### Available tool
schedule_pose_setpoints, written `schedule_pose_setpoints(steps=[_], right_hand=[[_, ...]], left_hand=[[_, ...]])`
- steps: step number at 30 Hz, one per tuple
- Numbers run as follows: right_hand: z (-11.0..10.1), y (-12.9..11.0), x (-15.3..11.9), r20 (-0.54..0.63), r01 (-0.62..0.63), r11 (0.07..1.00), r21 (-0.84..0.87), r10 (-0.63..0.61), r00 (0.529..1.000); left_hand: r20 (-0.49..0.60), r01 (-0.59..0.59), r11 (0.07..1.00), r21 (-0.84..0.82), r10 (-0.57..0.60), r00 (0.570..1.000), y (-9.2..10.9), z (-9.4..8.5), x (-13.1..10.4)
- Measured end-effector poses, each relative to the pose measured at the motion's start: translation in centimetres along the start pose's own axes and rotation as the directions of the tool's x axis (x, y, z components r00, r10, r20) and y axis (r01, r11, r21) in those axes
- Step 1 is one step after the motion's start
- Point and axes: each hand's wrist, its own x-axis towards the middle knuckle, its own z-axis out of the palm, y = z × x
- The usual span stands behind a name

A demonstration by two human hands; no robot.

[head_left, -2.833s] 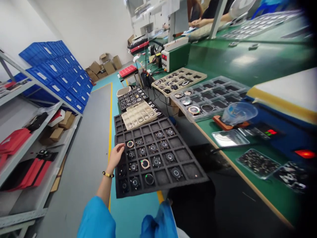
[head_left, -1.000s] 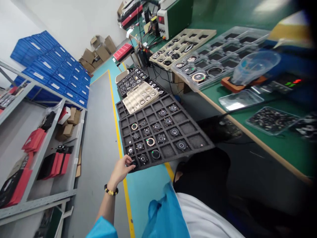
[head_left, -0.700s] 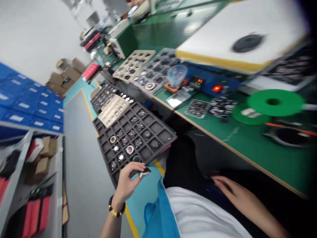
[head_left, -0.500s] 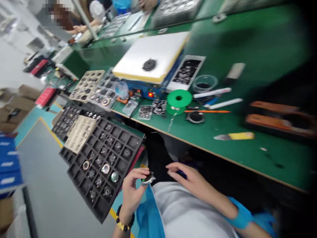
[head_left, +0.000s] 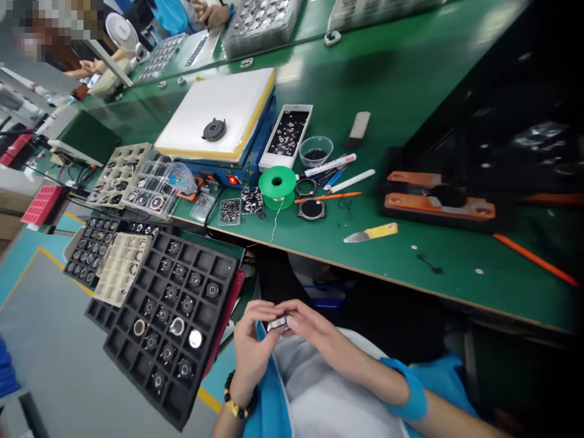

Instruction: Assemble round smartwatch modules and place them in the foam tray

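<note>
Close to my body, my left hand grips a small round watch case by its edge, tilted so that its side shows. My right hand has its fingers closed on the other side of the same watch case. Part of the case is hidden behind the fingers. Left of my hands lies a black compartment tray with several watch cases in its cells. On top of its far part rests a smaller beige tray.
A green bench runs in front of me. On it stand a blue heating plate with a white top, a green spool, a knife with a yellow handle and an orange-and-black fixture. Co-workers' hands show beyond the bench.
My right hand has moved left and closed on the watch case, which was in my left hand alone. The case has turned edge-on. The camera view has shifted right.
</note>
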Motion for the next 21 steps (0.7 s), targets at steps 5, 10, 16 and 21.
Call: schedule_pose_setpoints(steps=[5, 10, 16, 21], right_hand=[[-0.1, 0.0, -0.2, 0.018, -0.011, 0.999, 0.031, 0.011, 1.0], [-0.3, -0.1, -0.6, 0.018, -0.017, 1.0, 0.012, 0.017, 1.0], [0.6, 0.3, -0.6, -0.146, 0.016, 1.0, -0.003, -0.017, 0.989], [1.3, -0.7, -0.2, -0.307, 0.143, 0.968, -0.207, -0.203, 0.93]], left_hand=[[0.013, -0.037, 0.999, -0.002, 0.037, 0.999, 0.6, 0.2, -0.1], [0.038, -0.062, 0.998, 0.027, 0.061, 0.997, 1.0, 0.3, -0.2], [0.008, -0.264, 0.924, 0.275, 0.272, 0.962, 0.6, 1.7, -0.4], [-0.065, -0.361, 0.88, 0.31, 0.398, 0.915, 0.3, 4.6, 1.2]])
